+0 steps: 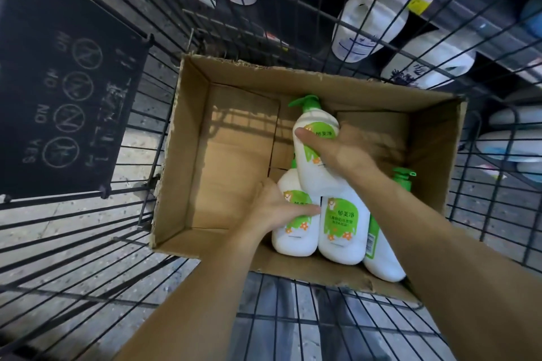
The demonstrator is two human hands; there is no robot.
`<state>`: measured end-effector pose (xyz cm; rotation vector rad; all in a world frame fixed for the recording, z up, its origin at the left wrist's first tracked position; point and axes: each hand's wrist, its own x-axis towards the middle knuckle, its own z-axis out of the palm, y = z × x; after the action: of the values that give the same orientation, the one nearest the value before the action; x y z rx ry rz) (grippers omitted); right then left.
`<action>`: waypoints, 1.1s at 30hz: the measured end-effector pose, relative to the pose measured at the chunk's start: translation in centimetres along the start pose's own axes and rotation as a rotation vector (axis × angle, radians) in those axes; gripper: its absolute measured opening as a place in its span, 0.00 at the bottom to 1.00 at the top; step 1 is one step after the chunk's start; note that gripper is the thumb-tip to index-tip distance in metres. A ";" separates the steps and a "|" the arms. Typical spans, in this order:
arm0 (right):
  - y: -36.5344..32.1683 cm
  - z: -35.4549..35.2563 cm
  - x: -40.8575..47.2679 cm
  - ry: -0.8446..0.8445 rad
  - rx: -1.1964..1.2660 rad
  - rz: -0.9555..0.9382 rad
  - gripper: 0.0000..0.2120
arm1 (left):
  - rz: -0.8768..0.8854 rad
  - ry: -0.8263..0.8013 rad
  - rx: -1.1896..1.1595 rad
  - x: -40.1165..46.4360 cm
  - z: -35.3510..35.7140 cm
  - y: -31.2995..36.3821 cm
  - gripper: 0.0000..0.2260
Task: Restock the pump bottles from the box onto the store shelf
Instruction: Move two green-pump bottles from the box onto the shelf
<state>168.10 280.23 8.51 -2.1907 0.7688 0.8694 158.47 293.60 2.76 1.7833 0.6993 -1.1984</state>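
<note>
Both forearms reach into the box [187, 161]: right hand [337, 149] clamped on a raised pump bottle [315, 155], pump pointing away; left hand [275, 208] wraps, probably gripping, a standing bottle [293, 231] below it.

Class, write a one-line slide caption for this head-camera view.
Right hand lifts a pump bottle from the cardboard box while left hand grips another bottle.
</note>
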 end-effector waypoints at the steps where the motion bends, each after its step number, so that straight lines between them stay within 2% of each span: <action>1: 0.2 0.4 -0.4 0.022 0.018 -0.012 0.44 | 0.009 0.015 0.037 -0.9 -0.1 0.5 0.58; 6: 1.3 1.6 -2.1 0.132 -0.063 -0.137 0.46 | 0.028 0.046 0.053 -2.2 -0.2 0.6 0.49; 11: 1.0 0.6 -1.7 -0.028 0.062 -0.062 0.38 | 0.043 -0.035 -0.089 -2.0 -0.2 -0.1 0.38; 14: 1.4 0.0 -1.9 -0.043 0.117 -0.043 0.36 | 0.073 -0.027 -0.147 -2.1 -0.4 -0.6 0.31; 18: 1.7 -1.4 -4.1 0.045 0.169 -0.097 0.36 | 0.097 0.091 -0.196 -4.2 -2.2 0.6 0.36; 22: -0.1 -5.7 -9.1 0.123 0.291 -0.207 0.30 | 0.250 0.213 -0.234 -9.7 -5.9 4.9 0.36; 27: -2.9 -13.8 -17.5 0.234 0.489 -0.409 0.28 | 0.559 0.307 -0.220 -20.6 -9.0 11.9 0.39; 33: -2.7 -27.1 -28.8 0.441 0.647 -0.657 0.29 | 0.938 0.374 -0.113 -35.2 -6.2 21.4 0.34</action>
<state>162.37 269.78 46.36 -1.8434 0.3831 -0.1868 165.05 289.12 43.69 1.9009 0.0617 -0.1973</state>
